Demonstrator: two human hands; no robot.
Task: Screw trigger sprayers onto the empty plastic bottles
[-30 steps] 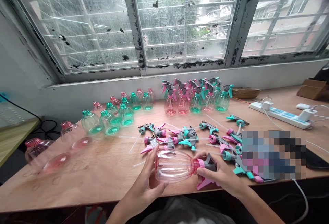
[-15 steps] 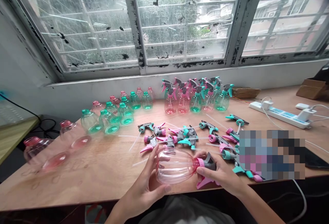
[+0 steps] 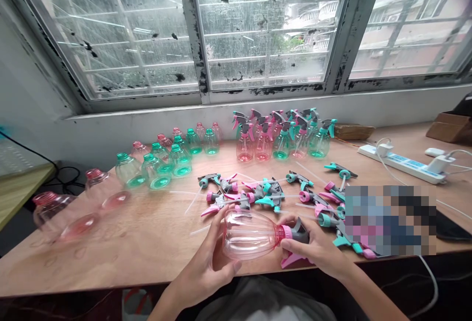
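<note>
On the counter (image 3: 147, 242), about ten finished sprayers (image 3: 283, 139) stand by the window; capless bottles (image 3: 162, 163) and loose heads (image 3: 258, 195) remain. Left hand (image 3: 210, 262) grips a pink bottle (image 3: 249, 235) lying sideways at the near edge; right hand (image 3: 317, 247) clamps its head (image 3: 297, 237).

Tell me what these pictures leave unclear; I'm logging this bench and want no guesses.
- Head view: a pixelated patch hides whatever lies right of the loose spray heads.
- The cardboard box is cut off by the right edge.
- The right hand covers part of the pink bottle's trigger head.
- The left hand hides the bottle's base.
</note>
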